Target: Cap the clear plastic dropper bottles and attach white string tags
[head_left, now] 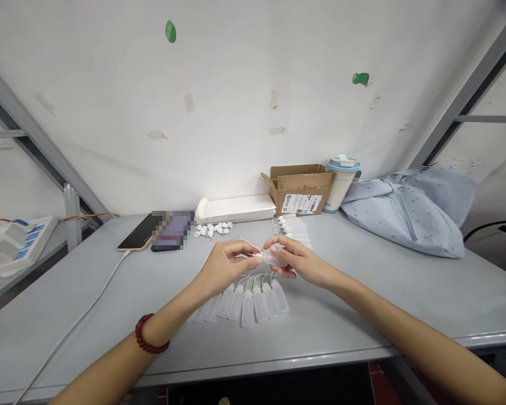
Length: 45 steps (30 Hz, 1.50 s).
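Observation:
My right hand point(297, 260) is closed around a small translucent plastic bottle point(275, 259), held above the table with its neck toward the left. At that neck, the thumb and fingers of my left hand point(231, 260) pinch together; what lies between them is mostly hidden, though a small pale tip shows. Below my hands a fanned row of similar squeeze bottles point(247, 309) lies flat, with thin pale tubes at their tops. Several more bottles point(296, 227) lie behind my right hand. A group of small white caps point(211, 229) sits beyond my left hand.
Against the wall are a stack of white packets point(238, 208), an open cardboard box point(302, 191) and a lidded cup point(340, 184). A light-blue cloth bag point(400, 216) rests at right. Two phones point(137, 232) lie at left, one with a charging cable point(84, 316). A power strip point(21, 253) stands far left.

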Each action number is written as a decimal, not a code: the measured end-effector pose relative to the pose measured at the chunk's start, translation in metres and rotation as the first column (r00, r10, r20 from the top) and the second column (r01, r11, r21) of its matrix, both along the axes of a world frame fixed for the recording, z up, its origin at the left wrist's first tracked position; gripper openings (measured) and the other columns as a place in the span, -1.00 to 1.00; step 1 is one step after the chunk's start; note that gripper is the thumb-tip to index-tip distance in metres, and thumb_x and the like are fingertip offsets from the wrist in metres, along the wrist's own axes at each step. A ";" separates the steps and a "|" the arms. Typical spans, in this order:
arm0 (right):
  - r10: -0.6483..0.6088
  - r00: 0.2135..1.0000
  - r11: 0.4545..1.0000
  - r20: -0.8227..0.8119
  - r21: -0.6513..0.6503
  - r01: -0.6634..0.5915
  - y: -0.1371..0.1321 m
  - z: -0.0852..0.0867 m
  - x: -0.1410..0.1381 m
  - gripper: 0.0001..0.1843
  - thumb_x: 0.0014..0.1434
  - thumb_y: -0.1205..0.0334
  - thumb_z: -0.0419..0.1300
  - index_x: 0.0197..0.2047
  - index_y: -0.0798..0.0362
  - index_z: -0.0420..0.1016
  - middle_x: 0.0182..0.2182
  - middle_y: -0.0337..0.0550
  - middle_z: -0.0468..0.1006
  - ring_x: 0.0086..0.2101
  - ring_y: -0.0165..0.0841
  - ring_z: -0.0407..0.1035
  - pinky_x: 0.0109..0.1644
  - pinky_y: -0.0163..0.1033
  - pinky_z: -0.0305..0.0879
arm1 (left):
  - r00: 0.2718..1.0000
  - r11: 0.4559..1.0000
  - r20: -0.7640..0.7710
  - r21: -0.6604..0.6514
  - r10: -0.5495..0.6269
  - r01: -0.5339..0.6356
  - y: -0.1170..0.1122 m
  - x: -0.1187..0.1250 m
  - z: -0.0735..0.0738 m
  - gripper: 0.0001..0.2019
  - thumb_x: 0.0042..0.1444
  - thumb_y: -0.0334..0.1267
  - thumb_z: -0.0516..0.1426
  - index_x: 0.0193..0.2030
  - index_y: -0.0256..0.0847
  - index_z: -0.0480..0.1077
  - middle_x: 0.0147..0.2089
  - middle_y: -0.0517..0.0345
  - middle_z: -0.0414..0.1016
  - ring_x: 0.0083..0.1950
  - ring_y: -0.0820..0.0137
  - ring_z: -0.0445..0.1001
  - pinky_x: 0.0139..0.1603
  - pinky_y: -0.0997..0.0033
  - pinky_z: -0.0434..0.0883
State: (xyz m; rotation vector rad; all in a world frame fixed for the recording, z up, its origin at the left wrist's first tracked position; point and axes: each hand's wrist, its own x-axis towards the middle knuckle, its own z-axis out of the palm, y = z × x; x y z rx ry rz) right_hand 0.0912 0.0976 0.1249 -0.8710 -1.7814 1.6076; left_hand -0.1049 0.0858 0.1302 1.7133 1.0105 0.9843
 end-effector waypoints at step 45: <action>-0.028 1.000 0.999 -0.003 -0.024 0.028 0.000 -0.001 -0.001 -0.70 0.23 -0.06 -0.04 -0.21 0.01 0.20 -0.65 -0.40 0.22 -0.63 -0.53 0.03 -0.56 -0.39 -0.07 | 0.960 0.989 -0.274 0.117 -0.053 0.088 -0.002 -0.003 0.001 -0.82 0.13 -0.22 0.07 -0.26 -0.24 0.45 -0.35 0.16 0.47 -0.36 0.45 0.40 -0.38 0.52 0.30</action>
